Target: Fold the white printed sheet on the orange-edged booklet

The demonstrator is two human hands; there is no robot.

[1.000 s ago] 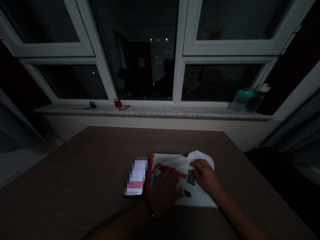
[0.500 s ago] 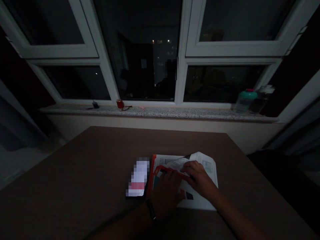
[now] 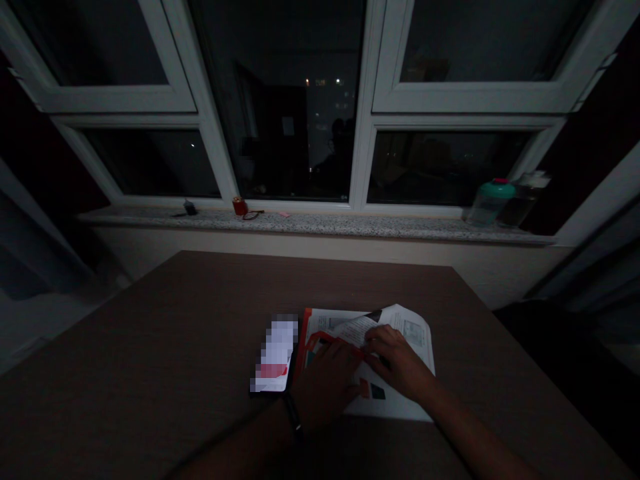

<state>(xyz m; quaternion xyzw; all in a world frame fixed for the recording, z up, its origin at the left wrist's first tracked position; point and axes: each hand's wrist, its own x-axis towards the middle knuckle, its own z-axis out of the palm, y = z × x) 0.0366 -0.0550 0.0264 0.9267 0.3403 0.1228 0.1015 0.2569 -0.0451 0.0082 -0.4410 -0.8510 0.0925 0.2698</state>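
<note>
A printed booklet (image 3: 417, 330) with a red left edge lies on the table, one page (image 3: 357, 327) folded over so that a red-bordered side shows. My left hand (image 3: 327, 380), wearing a dark wristband, lies flat over this folded part with its fingers stretched out. On the right, my right hand (image 3: 395, 357) has bent fingers pinched at the folded page's edge, close to my left fingertips. Dim light hides the exact finger contact. Just left of the booklet is a phone (image 3: 276, 353) with a lit, blurred screen.
The brown table (image 3: 225, 287) reaches toward a granite windowsill (image 3: 320, 223). On the sill stand a teal-lidded bottle (image 3: 493, 200), a clear bottle (image 3: 525, 197) behind it, a small red jar (image 3: 240, 207) and a small dark bottle (image 3: 189, 207). Dark windows rise behind.
My left hand has slid slightly left along the folded page. My right fingers have shifted a little left and down along the fold. The booklet stays nearly in place.
</note>
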